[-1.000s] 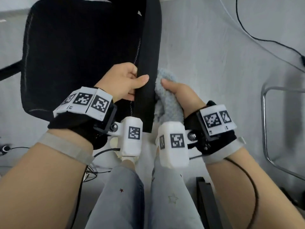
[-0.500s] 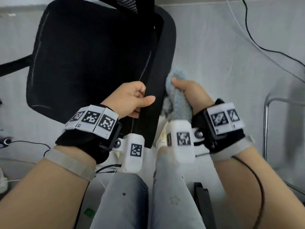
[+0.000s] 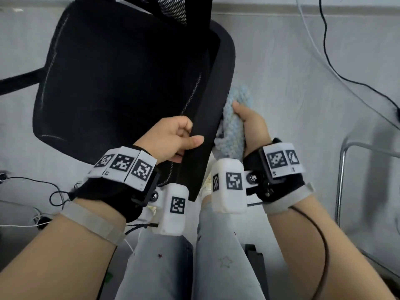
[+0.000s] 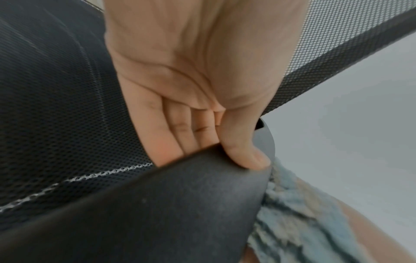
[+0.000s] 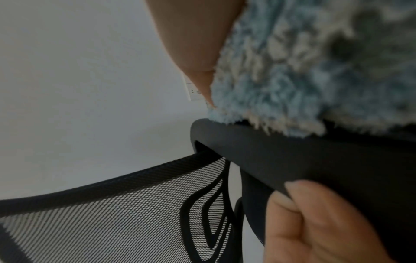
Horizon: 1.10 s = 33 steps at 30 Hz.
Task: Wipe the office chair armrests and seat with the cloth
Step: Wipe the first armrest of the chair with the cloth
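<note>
A black office chair with a mesh seat (image 3: pixel 112 83) stands in front of me. Its right armrest (image 3: pixel 214 109) runs from upper right toward my legs. My left hand (image 3: pixel 173 139) grips the near part of the armrest, thumb on top and fingers curled under its inner edge; the armrest (image 4: pixel 180 204) and the left hand (image 4: pixel 202 138) fill the left wrist view. My right hand (image 3: pixel 249 122) holds a fluffy light-blue cloth (image 3: pixel 233 126) pressed against the armrest's outer side. In the right wrist view the cloth (image 5: pixel 303 71) lies on the armrest (image 5: pixel 292 156).
A chrome tube frame (image 3: pixel 342 180) stands at the right. Black cables (image 3: pixel 337 72) cross the grey floor at the upper right, and more cables (image 3: pixel 43 191) lie at the left. The chair's mesh backrest (image 5: pixel 123 213) rises at the far side. My legs in light jeans (image 3: pixel 216 256) are below.
The right hand has slid the cloth further along the armrest's outer side, away from me. The left hand keeps its grip on the armrest. The chair appears lower in the head view.
</note>
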Motion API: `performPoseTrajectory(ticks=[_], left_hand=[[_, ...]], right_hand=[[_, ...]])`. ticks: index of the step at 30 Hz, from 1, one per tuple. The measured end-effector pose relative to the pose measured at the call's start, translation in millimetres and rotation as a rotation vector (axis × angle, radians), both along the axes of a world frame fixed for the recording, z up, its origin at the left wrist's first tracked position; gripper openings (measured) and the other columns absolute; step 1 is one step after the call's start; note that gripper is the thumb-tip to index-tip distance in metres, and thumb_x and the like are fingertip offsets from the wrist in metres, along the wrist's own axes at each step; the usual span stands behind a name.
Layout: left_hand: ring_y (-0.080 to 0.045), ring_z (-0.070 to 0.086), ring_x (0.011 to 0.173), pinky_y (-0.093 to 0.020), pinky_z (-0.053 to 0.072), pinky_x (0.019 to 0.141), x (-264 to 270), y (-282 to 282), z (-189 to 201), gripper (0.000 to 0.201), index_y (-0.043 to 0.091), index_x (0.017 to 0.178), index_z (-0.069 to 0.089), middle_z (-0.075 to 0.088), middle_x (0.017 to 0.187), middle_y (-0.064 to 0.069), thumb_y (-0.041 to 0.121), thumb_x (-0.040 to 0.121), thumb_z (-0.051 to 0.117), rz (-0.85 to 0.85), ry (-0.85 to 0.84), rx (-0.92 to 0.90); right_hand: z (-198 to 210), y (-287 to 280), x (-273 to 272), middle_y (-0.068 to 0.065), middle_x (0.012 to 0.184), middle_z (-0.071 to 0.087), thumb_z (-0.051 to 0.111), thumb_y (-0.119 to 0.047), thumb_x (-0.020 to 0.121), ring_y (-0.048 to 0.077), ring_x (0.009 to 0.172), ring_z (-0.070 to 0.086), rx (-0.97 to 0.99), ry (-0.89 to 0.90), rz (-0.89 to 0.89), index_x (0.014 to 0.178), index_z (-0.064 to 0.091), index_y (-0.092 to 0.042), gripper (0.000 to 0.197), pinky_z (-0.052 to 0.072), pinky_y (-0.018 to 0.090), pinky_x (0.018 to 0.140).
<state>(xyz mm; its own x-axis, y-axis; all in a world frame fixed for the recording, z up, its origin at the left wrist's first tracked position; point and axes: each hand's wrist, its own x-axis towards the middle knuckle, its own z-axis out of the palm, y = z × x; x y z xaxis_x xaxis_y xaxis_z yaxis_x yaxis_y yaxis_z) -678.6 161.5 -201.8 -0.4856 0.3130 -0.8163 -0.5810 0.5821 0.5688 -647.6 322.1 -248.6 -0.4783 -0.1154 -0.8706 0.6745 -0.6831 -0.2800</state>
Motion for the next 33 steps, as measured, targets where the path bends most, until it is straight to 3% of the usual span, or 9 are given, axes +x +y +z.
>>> performPoseTrajectory(ticks=[3,8,11,14,16,20,24,28,33], left_hand=[[0.003,0.059,0.047,-0.014,0.047,0.044,3,-4,2,0.018,0.018,0.071,0.049,0.061,0.047,0.013,0.019,0.083,0.063,0.006,-0.058,0.000],[-0.010,0.064,0.062,-0.023,0.051,0.055,7,-11,-2,0.018,0.016,0.071,0.052,0.066,0.075,-0.003,0.024,0.079,0.066,0.051,-0.114,-0.010],[-0.008,0.066,0.059,-0.019,0.051,0.052,12,-10,-6,0.020,0.016,0.069,0.054,0.066,0.079,-0.006,0.029,0.078,0.066,0.101,-0.064,-0.013],[-0.012,0.066,0.062,-0.022,0.052,0.055,14,-8,-11,0.026,0.017,0.065,0.054,0.066,0.074,-0.002,0.037,0.075,0.067,0.133,0.012,-0.051],[-0.012,0.064,0.060,-0.020,0.052,0.052,15,-6,-12,0.029,0.013,0.067,0.054,0.064,0.070,0.000,0.038,0.076,0.066,0.144,0.057,-0.075],[-0.007,0.067,0.055,-0.020,0.052,0.050,18,-5,-10,0.033,0.015,0.062,0.047,0.066,0.071,0.000,0.038,0.078,0.064,0.176,0.019,-0.048],[-0.015,0.069,0.065,-0.029,0.058,0.061,14,1,-7,0.037,0.017,0.059,0.041,0.067,0.077,-0.006,0.038,0.080,0.063,0.223,0.016,-0.024],[-0.032,0.068,0.083,-0.042,0.057,0.074,8,8,-6,0.036,0.015,0.063,0.046,0.066,0.088,-0.016,0.043,0.080,0.062,0.178,0.111,-0.084],[-0.012,0.062,0.055,-0.033,0.056,0.065,5,6,-7,0.034,0.010,0.069,0.052,0.062,0.066,-0.001,0.040,0.080,0.063,0.109,0.169,-0.065]], right_hand=[[-6,-4,-8,0.014,0.094,0.070,0.043,-0.044,0.092,0.027,0.091,0.066,-0.095,-0.063,-0.041,0.106,0.066,-0.004,0.048,0.048,0.040,0.097],[-21,10,-39,0.022,0.083,0.072,0.025,-0.059,0.089,0.034,0.070,0.071,-0.319,0.079,-0.188,0.100,0.064,0.002,0.074,0.058,0.049,0.054],[-25,8,-36,0.012,0.079,0.073,0.015,-0.061,0.093,0.024,0.070,0.072,-0.302,0.101,-0.092,0.103,0.061,-0.005,0.072,0.060,0.036,0.059],[-27,-7,-20,0.002,0.058,0.071,0.012,-0.046,0.099,0.010,0.055,0.068,-0.254,0.075,0.019,0.064,0.073,-0.010,0.079,0.054,0.019,0.051],[-25,-14,-4,0.002,0.055,0.070,0.012,-0.040,0.100,0.008,0.052,0.067,-0.281,0.068,0.040,0.053,0.072,-0.008,0.083,0.053,0.017,0.048],[-30,-10,2,0.012,0.084,0.073,0.026,-0.061,0.091,0.022,0.077,0.071,-0.375,0.056,0.045,0.100,0.065,-0.005,0.068,0.059,0.030,0.069],[-24,3,-19,0.020,0.102,0.069,0.031,-0.065,0.082,0.030,0.092,0.068,-0.358,0.088,0.006,0.118,0.055,-0.001,0.077,0.055,0.041,0.082],[-10,-3,-8,0.012,0.095,0.071,0.017,-0.058,0.093,0.020,0.085,0.070,-0.237,0.111,0.042,0.113,0.056,-0.004,0.070,0.056,0.031,0.079],[-4,-20,35,0.013,0.099,0.071,0.024,-0.059,0.090,0.022,0.088,0.070,-0.224,0.042,0.047,0.112,0.061,-0.006,0.068,0.057,0.034,0.080]])
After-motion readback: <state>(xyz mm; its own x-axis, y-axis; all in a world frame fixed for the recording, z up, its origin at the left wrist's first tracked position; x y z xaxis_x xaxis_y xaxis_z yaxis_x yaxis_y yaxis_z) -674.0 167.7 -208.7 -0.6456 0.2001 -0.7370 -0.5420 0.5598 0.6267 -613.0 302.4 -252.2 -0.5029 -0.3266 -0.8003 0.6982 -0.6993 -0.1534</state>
